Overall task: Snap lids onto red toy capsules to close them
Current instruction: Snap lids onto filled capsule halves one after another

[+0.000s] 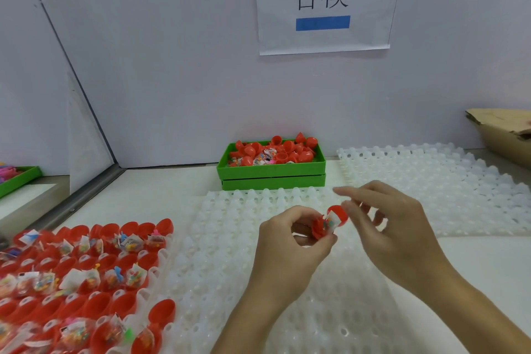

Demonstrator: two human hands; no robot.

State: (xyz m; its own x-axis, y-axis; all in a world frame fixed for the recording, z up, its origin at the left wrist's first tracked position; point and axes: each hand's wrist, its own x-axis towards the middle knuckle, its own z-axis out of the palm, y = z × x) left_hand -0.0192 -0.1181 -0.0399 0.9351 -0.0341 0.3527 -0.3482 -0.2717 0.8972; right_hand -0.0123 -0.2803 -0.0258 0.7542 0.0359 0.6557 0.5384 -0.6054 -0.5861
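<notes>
Above the white tray (230,253), our left hand (290,241) pinches the red lid (318,227); our right hand (385,227) pinches the capsule (336,217), touching the lid's right.

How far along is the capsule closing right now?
No closed capsules show on the white tray. In hand: the left hand pinches a red lid, and the right hand holds a filled capsule half, not yet snapped. Left: the open capsules at lower left.
</notes>
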